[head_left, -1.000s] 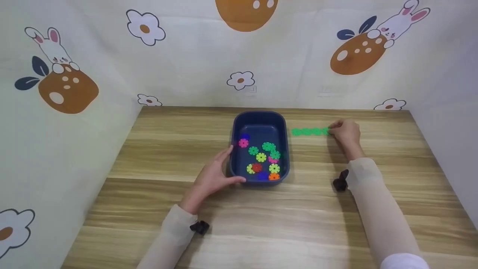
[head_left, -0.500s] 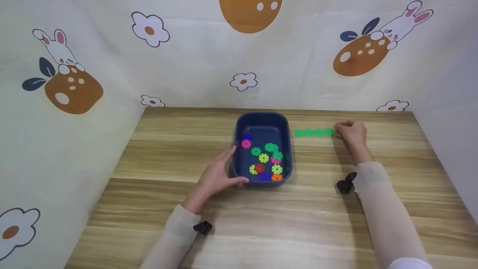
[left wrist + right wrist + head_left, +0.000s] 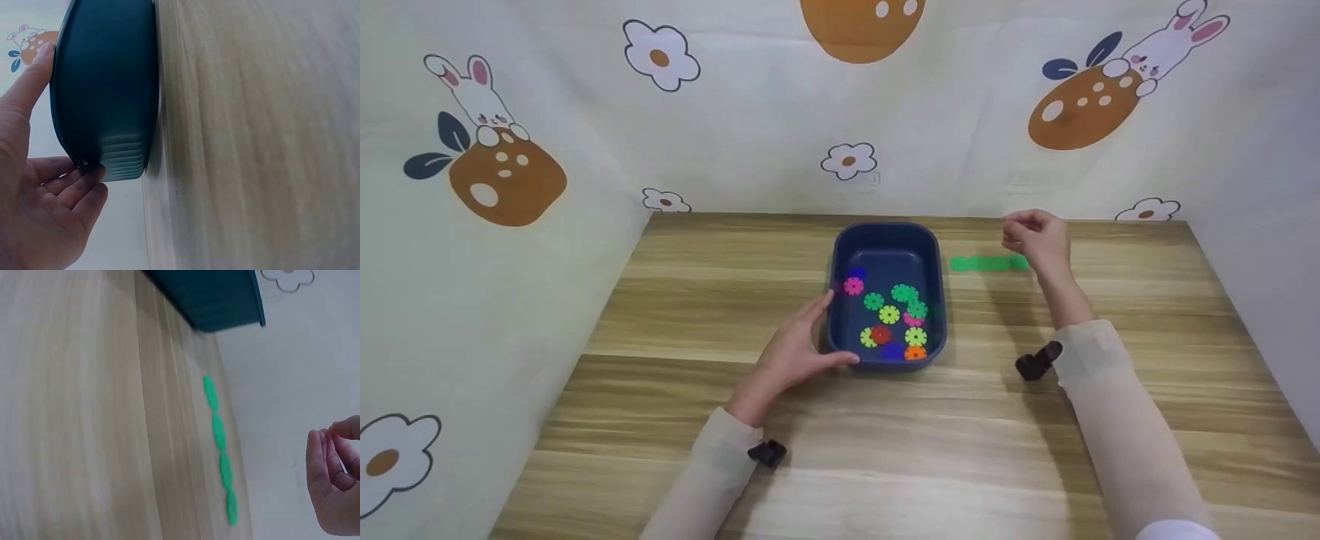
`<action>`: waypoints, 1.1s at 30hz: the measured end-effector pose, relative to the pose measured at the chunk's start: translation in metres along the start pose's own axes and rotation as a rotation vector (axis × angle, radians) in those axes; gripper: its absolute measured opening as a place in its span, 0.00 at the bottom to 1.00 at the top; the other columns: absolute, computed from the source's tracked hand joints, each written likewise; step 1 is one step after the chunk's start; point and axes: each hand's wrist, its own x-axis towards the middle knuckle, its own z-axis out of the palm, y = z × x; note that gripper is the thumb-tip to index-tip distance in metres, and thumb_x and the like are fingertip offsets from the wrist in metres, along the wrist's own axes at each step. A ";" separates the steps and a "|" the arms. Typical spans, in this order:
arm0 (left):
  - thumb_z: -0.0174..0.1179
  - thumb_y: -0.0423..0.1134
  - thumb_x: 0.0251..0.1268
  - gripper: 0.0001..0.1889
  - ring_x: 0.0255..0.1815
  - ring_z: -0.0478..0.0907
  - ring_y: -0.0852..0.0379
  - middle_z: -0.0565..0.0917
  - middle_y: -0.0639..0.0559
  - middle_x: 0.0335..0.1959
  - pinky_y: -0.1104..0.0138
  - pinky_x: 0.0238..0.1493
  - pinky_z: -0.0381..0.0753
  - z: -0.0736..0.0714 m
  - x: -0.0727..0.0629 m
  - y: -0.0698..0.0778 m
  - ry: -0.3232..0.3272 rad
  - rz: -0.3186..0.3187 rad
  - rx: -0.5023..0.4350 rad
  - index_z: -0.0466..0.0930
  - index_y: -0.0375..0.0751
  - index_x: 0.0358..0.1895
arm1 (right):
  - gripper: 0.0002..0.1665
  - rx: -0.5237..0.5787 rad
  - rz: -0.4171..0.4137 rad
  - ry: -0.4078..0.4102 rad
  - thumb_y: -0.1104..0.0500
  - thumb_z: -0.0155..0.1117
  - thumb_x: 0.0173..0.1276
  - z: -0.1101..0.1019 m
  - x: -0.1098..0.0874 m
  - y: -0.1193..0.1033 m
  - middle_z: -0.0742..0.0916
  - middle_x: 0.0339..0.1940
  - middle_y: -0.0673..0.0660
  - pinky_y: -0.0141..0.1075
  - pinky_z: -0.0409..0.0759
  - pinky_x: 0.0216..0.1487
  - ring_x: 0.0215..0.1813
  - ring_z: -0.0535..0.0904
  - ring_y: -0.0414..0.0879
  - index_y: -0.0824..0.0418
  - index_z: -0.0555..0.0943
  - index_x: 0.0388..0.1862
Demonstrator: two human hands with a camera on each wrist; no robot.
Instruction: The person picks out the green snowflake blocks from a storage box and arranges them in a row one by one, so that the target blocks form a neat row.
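A deep navy plastic bin (image 3: 885,262) contains several notched plastic discs in green, yellow, pink, red, blue and orange. My left hand (image 3: 791,352) holds the bin's near left corner, its thumb at the near rim and fingers along the left side. In the left wrist view the fingertips bend against the bin's wall (image 3: 107,73). Several green notched discs form a straight row (image 3: 990,263) right of the bin. Raised over that row's right end, my right hand (image 3: 1041,241) has curled fingers meeting the thumb; nothing shows between them in the right wrist view.
A wood-grain table (image 3: 930,450) carries the bin and the row. Pale cloth (image 3: 750,127) printed with rabbits, flowers and orange fruit rises at the back and both sides. A black wrist camera (image 3: 1039,361) sits on each sleeve.
My right hand touched the green row's right end in both earlier frames; now it has lifted off and moved up and left. The left hand and bin keep their places.
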 end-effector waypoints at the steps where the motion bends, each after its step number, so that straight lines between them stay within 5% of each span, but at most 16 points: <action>1: 0.76 0.61 0.45 0.58 0.79 0.60 0.42 0.60 0.42 0.79 0.47 0.76 0.64 0.000 0.000 0.000 0.000 0.000 -0.001 0.54 0.52 0.80 | 0.12 0.004 -0.007 -0.007 0.68 0.60 0.70 0.004 -0.002 -0.002 0.85 0.25 0.46 0.27 0.87 0.39 0.29 0.83 0.36 0.75 0.77 0.49; 23: 0.77 0.62 0.44 0.57 0.77 0.62 0.40 0.63 0.41 0.78 0.46 0.75 0.66 0.002 0.001 -0.001 0.015 -0.012 0.016 0.56 0.53 0.79 | 0.13 0.052 -0.210 -0.167 0.70 0.65 0.66 0.108 -0.021 0.006 0.86 0.30 0.44 0.25 0.86 0.40 0.33 0.84 0.32 0.78 0.80 0.47; 33: 0.77 0.60 0.46 0.56 0.78 0.62 0.41 0.63 0.42 0.78 0.46 0.76 0.65 0.001 -0.001 -0.001 0.015 -0.003 0.001 0.56 0.52 0.79 | 0.13 -0.207 -0.218 -0.285 0.61 0.70 0.66 0.149 -0.036 0.024 0.89 0.47 0.63 0.29 0.85 0.45 0.43 0.86 0.43 0.66 0.84 0.48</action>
